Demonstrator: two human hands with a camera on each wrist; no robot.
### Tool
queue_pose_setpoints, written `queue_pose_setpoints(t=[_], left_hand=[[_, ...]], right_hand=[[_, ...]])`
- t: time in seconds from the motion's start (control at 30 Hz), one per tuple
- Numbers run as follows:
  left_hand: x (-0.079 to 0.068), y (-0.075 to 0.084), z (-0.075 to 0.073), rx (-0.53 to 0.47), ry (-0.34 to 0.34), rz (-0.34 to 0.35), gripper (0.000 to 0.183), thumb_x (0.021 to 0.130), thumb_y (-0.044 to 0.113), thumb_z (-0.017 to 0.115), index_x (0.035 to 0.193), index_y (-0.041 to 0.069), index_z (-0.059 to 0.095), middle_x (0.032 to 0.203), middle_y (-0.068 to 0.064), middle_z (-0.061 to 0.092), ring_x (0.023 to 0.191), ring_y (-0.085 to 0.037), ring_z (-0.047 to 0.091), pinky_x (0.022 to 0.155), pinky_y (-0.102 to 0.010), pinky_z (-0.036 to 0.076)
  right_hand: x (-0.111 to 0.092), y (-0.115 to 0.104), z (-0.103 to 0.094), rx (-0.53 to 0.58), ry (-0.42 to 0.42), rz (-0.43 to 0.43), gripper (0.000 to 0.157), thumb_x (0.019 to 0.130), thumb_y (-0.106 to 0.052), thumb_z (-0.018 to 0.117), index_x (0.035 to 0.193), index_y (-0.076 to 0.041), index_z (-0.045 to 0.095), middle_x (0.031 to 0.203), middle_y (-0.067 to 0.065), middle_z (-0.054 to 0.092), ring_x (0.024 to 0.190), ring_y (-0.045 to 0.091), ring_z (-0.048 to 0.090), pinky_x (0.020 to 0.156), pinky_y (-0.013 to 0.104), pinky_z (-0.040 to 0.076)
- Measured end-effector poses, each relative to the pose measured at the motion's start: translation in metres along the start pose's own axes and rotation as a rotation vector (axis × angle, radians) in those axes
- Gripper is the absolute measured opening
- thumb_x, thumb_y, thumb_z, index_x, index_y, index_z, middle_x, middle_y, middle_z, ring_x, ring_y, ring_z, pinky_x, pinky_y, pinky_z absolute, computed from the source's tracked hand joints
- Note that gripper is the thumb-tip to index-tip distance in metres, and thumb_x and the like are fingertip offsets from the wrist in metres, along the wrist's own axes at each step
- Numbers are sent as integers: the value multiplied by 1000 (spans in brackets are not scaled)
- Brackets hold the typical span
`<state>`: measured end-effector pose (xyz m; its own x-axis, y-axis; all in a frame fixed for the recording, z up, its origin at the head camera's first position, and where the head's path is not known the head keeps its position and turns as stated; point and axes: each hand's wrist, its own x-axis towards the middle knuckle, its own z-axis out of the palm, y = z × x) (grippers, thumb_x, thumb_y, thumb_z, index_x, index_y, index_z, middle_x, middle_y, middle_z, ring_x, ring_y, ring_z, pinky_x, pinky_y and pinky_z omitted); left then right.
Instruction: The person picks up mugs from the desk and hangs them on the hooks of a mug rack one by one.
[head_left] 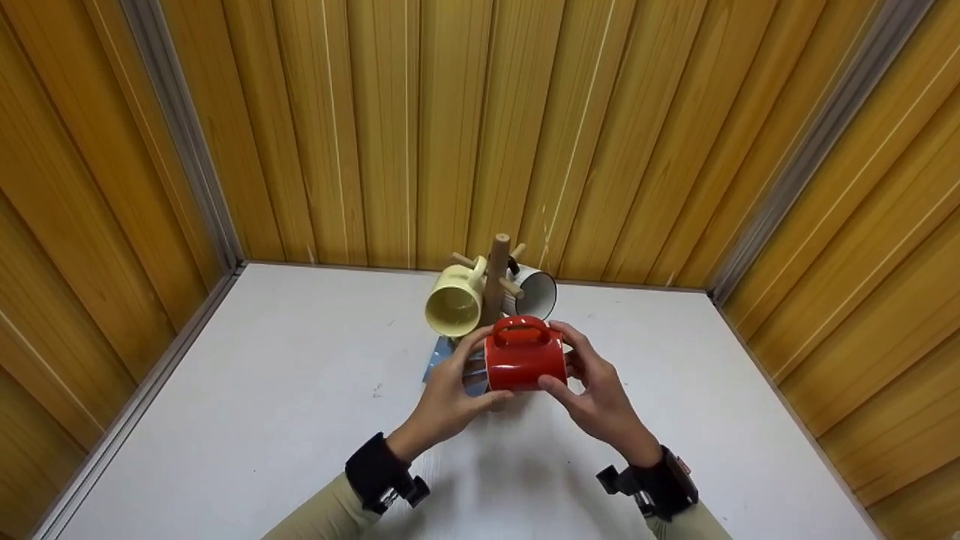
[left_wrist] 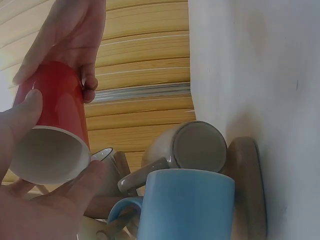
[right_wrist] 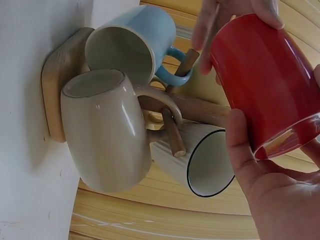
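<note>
A red mug (head_left: pixel 525 367) lies on its side in the air, handle up, between both hands. My left hand (head_left: pixel 441 397) grips its open, white-lined end, thumb and fingers at the rim. My right hand (head_left: pixel 606 397) holds the base end, thumb in front and fingers behind. Just beyond stands a wooden mug tree (head_left: pixel 496 277). A pale yellow mug (head_left: pixel 452 300) hangs at its upper left and a white mug with a dark rim (head_left: pixel 536 292) at its upper right. Lower down are a blue mug (left_wrist: pixel 187 205) and a beige mug (right_wrist: pixel 102 130), mostly hidden in the head view.
The mug tree's wooden base (right_wrist: pixel 56 100) stands on a white table (head_left: pixel 300 427). One bare peg (head_left: pixel 512 288) points toward me. Wood-patterned panels (head_left: pixel 420 135) enclose the back and both sides, with grey metal strips at the corners.
</note>
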<state>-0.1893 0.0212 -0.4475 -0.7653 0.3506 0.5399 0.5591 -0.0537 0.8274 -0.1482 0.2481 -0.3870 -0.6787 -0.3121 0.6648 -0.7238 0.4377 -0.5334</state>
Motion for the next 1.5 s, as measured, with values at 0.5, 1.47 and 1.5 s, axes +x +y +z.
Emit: queue_pose_setpoints(t=[0.5,1.47,1.5], left_hand=[[7,2,6,-1,88,9,86,82,21,89,155,16,43,135,-10,66,111,-22,71,94,-35,57],[17,0,12,-16,210,-165,84,83,33,87,145,12,35,138,-17,63,120,-27,66,99,-38,54],[17,0,13,-15,213,-168,84,83,34,87,144,12,34,137,-18,63,120,-27,67,99,-39,54]], right_hand=[[0,40,-1,-23,5,56,72,90,-1,75,155,-9,44,138,9,63,84,14,66,73,33,62],[33,53,3,-46,-26,98,61,95,0,68,152,-8,49,126,19,69,70,21,69,60,26,57],[34,54,2,-42,-33,101,61,96,-2,68,153,-11,49,129,17,68,71,18,70,59,27,57]])
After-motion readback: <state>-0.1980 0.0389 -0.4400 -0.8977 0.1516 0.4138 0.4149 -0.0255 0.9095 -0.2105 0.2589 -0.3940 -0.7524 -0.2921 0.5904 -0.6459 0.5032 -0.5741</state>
